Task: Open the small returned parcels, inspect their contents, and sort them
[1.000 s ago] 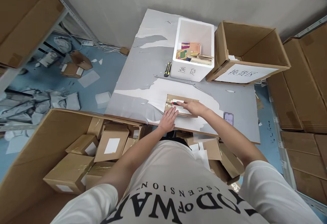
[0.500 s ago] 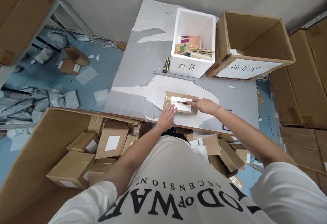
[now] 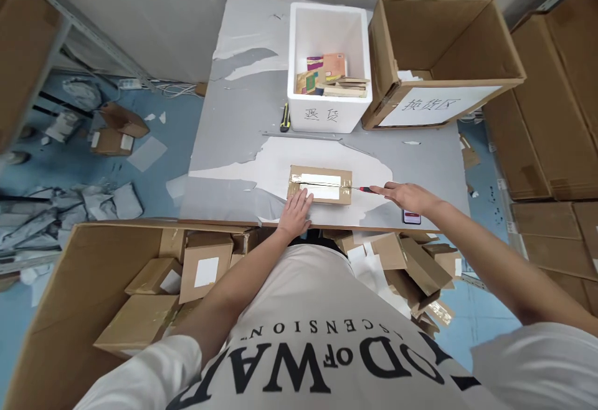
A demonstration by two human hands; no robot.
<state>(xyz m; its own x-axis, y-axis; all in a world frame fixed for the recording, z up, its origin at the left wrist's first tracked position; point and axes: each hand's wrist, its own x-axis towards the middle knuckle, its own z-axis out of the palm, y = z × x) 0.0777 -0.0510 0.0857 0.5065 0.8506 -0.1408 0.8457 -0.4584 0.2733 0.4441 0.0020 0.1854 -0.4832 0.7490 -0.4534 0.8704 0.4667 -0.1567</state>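
Observation:
On the table a small cardboard box (image 3: 346, 195) lies flat, with clear tape at its ends and a white label (image 3: 322, 192) on top. A dark slit runs lengthwise across the label. My left hand (image 3: 296, 212) rests with extended fingers on the box's near left corner. Beyond the box's right end, my right hand (image 3: 411, 197) is closed around a thin-bladed knife (image 3: 366, 190) with a red and black handle. The blade points left, its tip close to the box's right edge. A phone (image 3: 412, 217) lies below my right wrist.
Farther back stand a white foam box (image 3: 331, 115) holding books and an open carton (image 3: 439, 101) with a handwritten sign. A yellow-black box cutter (image 3: 284, 117) lies beside the foam box. Left of me, a big carton (image 3: 51, 310) holds several parcels; opened boxes (image 3: 423, 266) lie below the table's right side.
My right hand has drawn the knife rightward across the box and off its right end, leaving a slit through the label. My left hand stays on the box. The view has shifted.

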